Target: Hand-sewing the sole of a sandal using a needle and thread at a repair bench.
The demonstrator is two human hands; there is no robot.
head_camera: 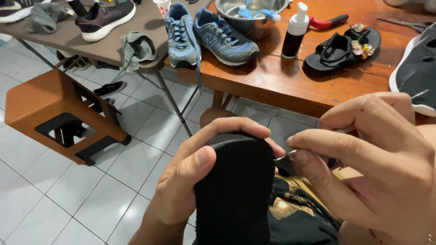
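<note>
My left hand [190, 181] grips a black shoe insole [234, 190], thumb on its face and fingers curled over its rounded top end. My right hand [372, 154] sits just right of it, thumb and forefinger pinching a small dark metal-tipped tool [284, 161] against the insole's right edge. Below the hands lies dark clothing with a gold pattern [290, 208].
A wooden table [290, 84] ahead carries a pair of blue sneakers [204, 34], a steel bowl [252, 13], a pump bottle [294, 34], a black sandal [340, 47] and a black-and-white shoe [415, 68]. A brown folding table [91, 43] holds more shoes. An orange stool [59, 113] stands on the tiled floor.
</note>
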